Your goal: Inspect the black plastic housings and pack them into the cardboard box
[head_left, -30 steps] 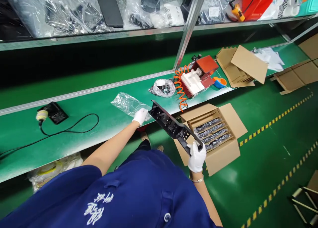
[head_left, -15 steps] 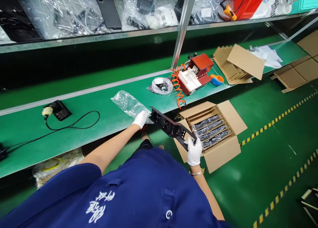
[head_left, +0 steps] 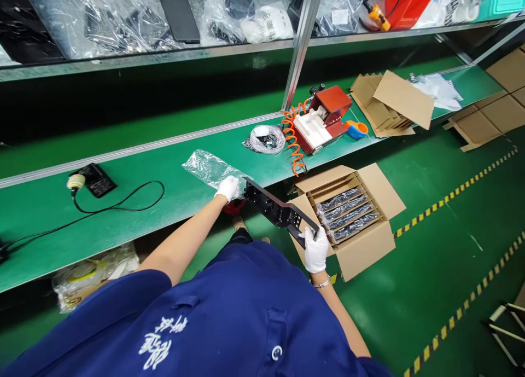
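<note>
A long black plastic part (head_left: 276,208) with a bent outline hangs in front of the bench edge. My right hand (head_left: 315,249), in a white glove, grips its near right end. On the left, my gloved left hand (head_left: 228,188) is closed at the mouth of a clear plastic bag (head_left: 207,168) that lies flat on the bench. The part's far end is close beside the bag's mouth; I cannot tell whether it touches. Below the part on the right, an open cardboard box (head_left: 365,251) holds several bagged black parts (head_left: 348,215) between dividers.
On the green bench (head_left: 135,229) are a black adapter (head_left: 98,180) with a cable, a coiled cable bag (head_left: 266,140), a red machine (head_left: 322,120) with an orange hose, a tape roll (head_left: 356,129) and cardboard dividers (head_left: 402,100). A loaded shelf (head_left: 246,51) runs above.
Both hands have shifted slightly left, the black part moving with my right hand toward the bag's mouth. The camera view has shifted a little too.
</note>
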Motion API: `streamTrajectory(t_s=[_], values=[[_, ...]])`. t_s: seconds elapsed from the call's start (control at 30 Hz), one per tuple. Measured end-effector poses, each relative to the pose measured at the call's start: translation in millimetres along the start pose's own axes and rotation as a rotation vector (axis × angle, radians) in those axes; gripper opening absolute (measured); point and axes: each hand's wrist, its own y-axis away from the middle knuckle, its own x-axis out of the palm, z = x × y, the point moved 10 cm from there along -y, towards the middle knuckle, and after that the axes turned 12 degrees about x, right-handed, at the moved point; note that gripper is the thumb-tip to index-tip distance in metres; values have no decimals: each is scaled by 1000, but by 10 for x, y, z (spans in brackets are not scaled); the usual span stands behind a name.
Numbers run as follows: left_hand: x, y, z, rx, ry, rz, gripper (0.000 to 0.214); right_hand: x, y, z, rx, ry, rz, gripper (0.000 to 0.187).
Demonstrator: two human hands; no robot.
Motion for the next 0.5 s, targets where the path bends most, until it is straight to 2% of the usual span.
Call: streamTrajectory(t_s=[0.13, 0.3, 0.43, 0.5], values=[[-25, 107, -46, -25, 27, -43, 30, 112, 1, 9, -11, 36, 28, 31], [-5, 251, -154, 38, 7, -31, 24, 51, -43, -36, 37, -77, -68, 31], [-115, 275, -152, 34, -18, -66, 32, 155, -44, 17, -30, 43, 9, 31], [-148, 271, -199, 73, -21, -63, 29, 209, -64, -11, -4, 15, 39, 31]])
